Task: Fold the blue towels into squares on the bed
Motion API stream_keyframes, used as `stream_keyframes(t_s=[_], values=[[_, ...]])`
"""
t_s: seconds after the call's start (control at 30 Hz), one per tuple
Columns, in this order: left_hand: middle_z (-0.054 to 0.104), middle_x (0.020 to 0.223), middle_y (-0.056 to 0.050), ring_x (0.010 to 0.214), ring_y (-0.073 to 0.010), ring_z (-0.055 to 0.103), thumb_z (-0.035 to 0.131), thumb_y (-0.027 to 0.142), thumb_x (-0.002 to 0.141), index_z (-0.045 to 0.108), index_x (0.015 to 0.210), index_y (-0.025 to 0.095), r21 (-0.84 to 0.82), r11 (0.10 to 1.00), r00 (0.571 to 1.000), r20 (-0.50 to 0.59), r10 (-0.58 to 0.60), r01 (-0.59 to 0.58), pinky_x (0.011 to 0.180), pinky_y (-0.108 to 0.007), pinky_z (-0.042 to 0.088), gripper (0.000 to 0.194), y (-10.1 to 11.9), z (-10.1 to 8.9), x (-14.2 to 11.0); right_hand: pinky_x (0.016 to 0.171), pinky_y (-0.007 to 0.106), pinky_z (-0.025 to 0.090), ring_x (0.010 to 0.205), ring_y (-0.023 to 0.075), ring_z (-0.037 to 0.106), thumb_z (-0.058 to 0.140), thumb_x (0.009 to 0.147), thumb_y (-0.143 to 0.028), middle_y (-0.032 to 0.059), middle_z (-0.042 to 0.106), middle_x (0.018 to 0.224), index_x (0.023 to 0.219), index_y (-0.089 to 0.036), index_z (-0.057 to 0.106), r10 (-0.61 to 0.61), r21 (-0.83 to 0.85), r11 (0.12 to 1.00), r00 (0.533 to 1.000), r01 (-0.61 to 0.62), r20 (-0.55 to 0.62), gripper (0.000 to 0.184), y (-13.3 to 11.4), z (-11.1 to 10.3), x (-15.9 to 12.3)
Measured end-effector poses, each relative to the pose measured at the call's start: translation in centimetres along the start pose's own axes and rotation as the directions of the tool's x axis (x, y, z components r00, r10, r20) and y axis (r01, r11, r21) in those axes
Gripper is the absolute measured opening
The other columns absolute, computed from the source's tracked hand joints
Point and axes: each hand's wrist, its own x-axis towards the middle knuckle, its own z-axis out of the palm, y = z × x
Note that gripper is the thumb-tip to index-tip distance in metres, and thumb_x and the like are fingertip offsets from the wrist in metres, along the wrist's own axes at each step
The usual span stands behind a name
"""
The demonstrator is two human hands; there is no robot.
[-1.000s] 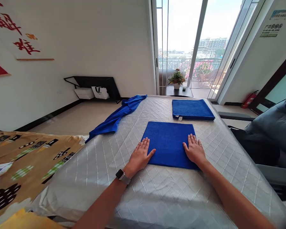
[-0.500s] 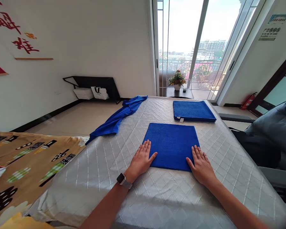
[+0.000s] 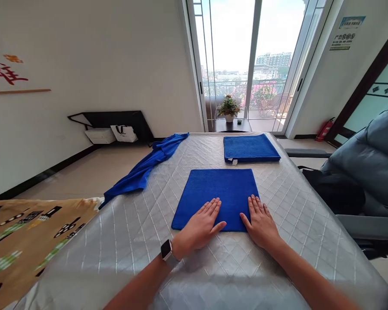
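Note:
A blue towel, folded into a flat square, lies on the silvery quilted table cover. My left hand rests flat on its lower middle, fingers stretched out and thumb apart. At the towel's right edge my right hand also lies flat, thumb spread over the cloth. Beyond them is a folded blue stack of towels with a white tag at its near left corner. Along the left table edge a crumpled blue towel hangs partly over the side.
A patterned brown cloth covers a surface at the left. On the right stands a grey padded chair with an armrest close to the table. A flower pot sits on a small dark table by the sliding glass door.
My left hand has moved from the towel's left edge inward onto its lower middle. My right hand stays at the right edge. The camera view has turned slightly right.

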Motion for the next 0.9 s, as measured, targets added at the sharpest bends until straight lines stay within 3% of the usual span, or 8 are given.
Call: stream_keyframes(t_s=[0.1,0.2,0.3,0.4,0.57,0.7,0.8,0.9], values=[[0.028,0.166,-0.012,0.155,-0.0229,0.022,0.027,0.062,0.105,0.023,0.162,0.015,-0.044,0.981,0.981,-0.028,0.190,-0.192,0.126,-0.040,0.024,0.074,3.5,0.5,3.7,0.127,0.044,0.009,0.157,0.0233,0.008,0.025,0.102,-0.056,0.0102,0.010,0.169,0.162,-0.008,0.019,-0.005,-0.010,1.000,1.000,0.005,0.006,0.077,-0.1,-0.1,0.0],[0.026,0.166,-0.013,0.155,-0.0215,0.019,0.025,0.059,0.106,0.020,0.162,0.013,-0.084,0.964,0.967,-0.047,0.250,-0.254,0.127,-0.039,0.023,0.073,5.6,1.4,6.9,0.128,0.044,0.009,0.157,0.0232,0.008,0.027,0.103,-0.045,0.0088,0.010,0.169,0.162,-0.009,0.021,-0.020,-0.029,0.999,0.999,0.020,0.026,0.070,-0.2,-0.2,0.0],[0.025,0.166,-0.012,0.155,-0.0208,0.019,0.023,0.057,0.107,0.015,0.164,0.014,-0.102,0.959,0.963,-0.074,0.259,-0.265,0.127,-0.038,0.022,0.072,6.0,2.2,8.3,0.128,0.044,0.008,0.157,0.0230,0.007,0.028,0.101,-0.036,0.0079,0.011,0.169,0.162,-0.010,0.020,-0.009,-0.037,0.999,0.999,0.010,0.044,0.067,-0.3,-0.4,-0.1],[0.026,0.166,-0.012,0.155,-0.0218,0.021,0.025,0.058,0.106,0.014,0.164,0.016,-0.098,0.963,0.967,-0.073,0.246,-0.252,0.127,-0.039,0.023,0.072,5.1,2.4,7.8,0.128,0.045,0.007,0.157,0.0235,0.007,0.028,0.102,-0.042,0.0075,0.009,0.169,0.162,-0.010,0.020,-0.010,-0.034,0.999,0.999,0.012,0.048,0.069,-0.3,-0.5,0.0],[0.026,0.166,-0.013,0.155,-0.0233,0.022,0.029,0.062,0.104,0.018,0.163,0.017,-0.076,0.975,0.978,-0.036,0.206,-0.209,0.127,-0.041,0.023,0.075,2.0,1.7,5.2,0.128,0.044,0.008,0.157,0.0228,0.007,0.025,0.103,-0.056,0.0077,0.008,0.169,0.162,-0.010,0.018,0.004,-0.019,1.000,0.999,-0.003,0.042,0.076,-0.3,-0.5,0.0],[0.023,0.168,-0.009,0.155,-0.0223,0.022,0.032,0.064,0.103,0.018,0.164,0.020,-0.042,0.990,0.991,-0.033,0.131,-0.132,0.127,-0.039,0.021,0.076,-2.3,1.4,3.4,0.128,0.044,0.008,0.157,0.0219,0.007,0.023,0.103,-0.059,0.0065,0.007,0.169,0.163,-0.011,0.017,0.015,-0.012,1.000,0.999,-0.014,0.035,0.077,-0.3,-0.5,-0.1],[0.024,0.168,-0.009,0.155,-0.0231,0.022,0.027,0.066,0.103,0.020,0.163,0.019,-0.009,0.999,0.999,-0.042,-0.031,0.030,0.128,-0.040,0.020,0.077,-6.9,1.5,2.9,0.128,0.043,0.008,0.157,0.0209,0.006,0.022,0.103,-0.060,0.0051,0.007,0.169,0.163,-0.012,0.015,0.014,-0.015,1.000,0.999,-0.013,0.036,0.078,-0.2,-0.5,-0.1],[0.025,0.167,-0.014,0.155,-0.0266,0.023,0.019,0.069,0.101,0.025,0.161,0.010,0.005,0.962,0.961,-0.042,-0.273,0.273,0.127,-0.044,0.022,0.084,-11.5,1.6,2.9,0.128,0.043,0.008,0.157,0.0205,0.006,0.021,0.102,-0.061,0.0048,0.008,0.169,0.163,-0.012,0.015,0.017,-0.025,1.000,0.999,-0.016,0.035,0.078,-0.1,-0.3,-0.1]])
